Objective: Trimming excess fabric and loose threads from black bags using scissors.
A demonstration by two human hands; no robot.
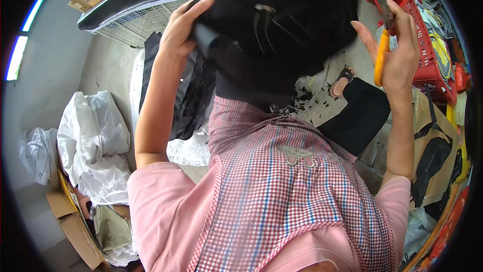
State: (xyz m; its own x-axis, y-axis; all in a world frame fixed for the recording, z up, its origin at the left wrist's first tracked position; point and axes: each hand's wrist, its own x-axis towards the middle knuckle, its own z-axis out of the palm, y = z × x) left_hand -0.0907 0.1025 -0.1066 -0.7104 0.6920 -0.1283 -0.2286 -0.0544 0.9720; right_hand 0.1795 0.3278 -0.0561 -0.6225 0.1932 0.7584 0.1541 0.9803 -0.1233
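A bulky black fabric item, which looks like a bag (282, 25), is held up in front of me, partly smeared by motion. Pale loose threads or cords hang from a small light-coloured piece on its face. My left hand (183, 25) is closed on its left edge, thumb over the fabric. Orange-handled scissors (383, 56) stay in my right hand (402, 46), blades pointing up. The right thumb stretches toward the item's right edge; I cannot tell whether it touches. The item hides part of my lap and the floor.
Black scraps (304, 96) litter the floor by my foot. A red plastic crate (427, 46) stands at the right, with flattened cardboard (435, 151) nearer me. Black folded material (193, 96) lies at the left, along with white plastic bags (95, 126) and a cardboard box (75, 232).
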